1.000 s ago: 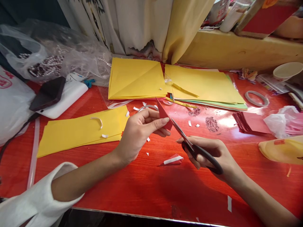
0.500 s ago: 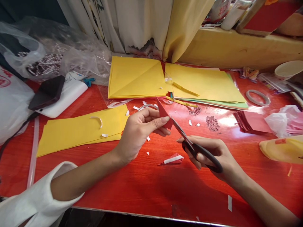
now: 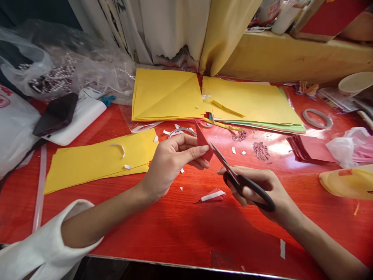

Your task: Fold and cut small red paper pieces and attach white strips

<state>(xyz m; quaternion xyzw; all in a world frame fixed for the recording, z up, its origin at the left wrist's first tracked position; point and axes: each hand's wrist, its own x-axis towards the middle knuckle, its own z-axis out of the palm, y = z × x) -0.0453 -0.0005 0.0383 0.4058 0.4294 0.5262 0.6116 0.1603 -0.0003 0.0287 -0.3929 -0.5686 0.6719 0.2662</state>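
Note:
Between thumb and fingers, my left hand (image 3: 177, 161) pinches a folded piece of red paper (image 3: 202, 136), its pointed tip upward. My right hand (image 3: 262, 186) grips black-handled scissors (image 3: 233, 175) by the loops. The scissor blades reach up and left, with their tips beside the right edge of the red paper; whether they touch it I cannot tell. Below the hands, a small folded red paper piece with a white strip (image 3: 213, 195) lies on the red table (image 3: 163, 237).
Yellow paper stacks (image 3: 166, 97) lie at the back, and cut yellow sheets (image 3: 99, 163) at left. A phone (image 3: 56, 112) rests on a white box. Red paper pieces (image 3: 313, 148), a tape ring (image 3: 317, 118) and a paper cup (image 3: 354, 84) are at right. White scraps are scattered about.
The scissor tips and the red paper have drawn slightly apart, and the paper is tilted a little differently. Both hands keep their holds.

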